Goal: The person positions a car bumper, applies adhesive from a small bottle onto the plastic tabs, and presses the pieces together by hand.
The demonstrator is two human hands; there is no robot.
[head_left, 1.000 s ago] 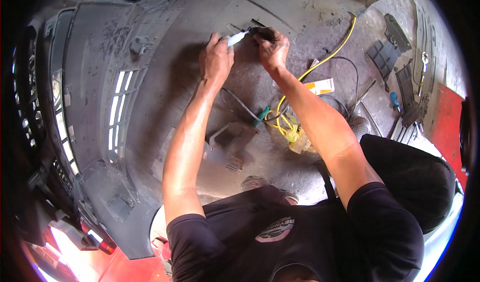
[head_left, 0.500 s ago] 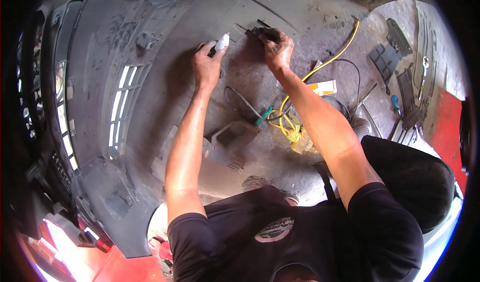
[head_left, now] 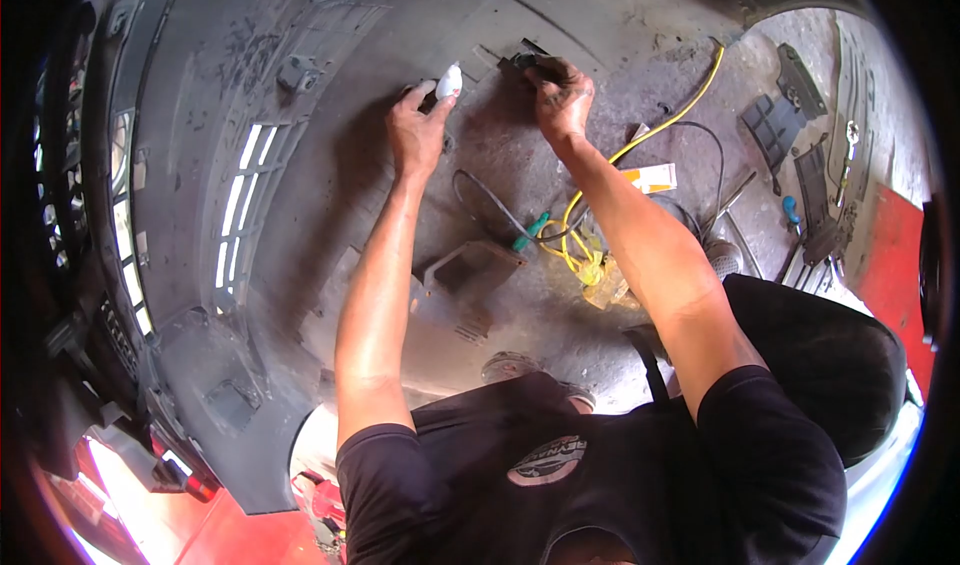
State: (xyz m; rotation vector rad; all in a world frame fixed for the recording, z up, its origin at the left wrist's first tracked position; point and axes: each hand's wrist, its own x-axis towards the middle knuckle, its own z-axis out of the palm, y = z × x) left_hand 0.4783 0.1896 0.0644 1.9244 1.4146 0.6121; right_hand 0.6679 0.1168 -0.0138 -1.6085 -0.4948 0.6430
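My left hand [head_left: 416,133] is closed around a small white bottle [head_left: 449,82] with a tapered tip, which points up and away from me. To its right, my right hand [head_left: 563,102] pinches a small dark piece [head_left: 524,61] against the grey surface. What kind of piece it is I cannot make out, as the fingers cover part of it. A thin dark strip [head_left: 533,47] sticks out just beyond those fingertips. The bottle and the dark piece are apart from each other.
A large grey car bumper [head_left: 200,115] curves along the left. Yellow cord [head_left: 690,98], a green-handled tool [head_left: 531,231] and an orange-and-white packet [head_left: 652,178] lie near my right forearm. Black plastic panels [head_left: 772,130], a blue-handled tool [head_left: 791,210] and a wrench [head_left: 850,155] lie farther right.
The view has shifted slightly. Both hands keep nearly the same place and the same hold on the white bottle and the dark piece.
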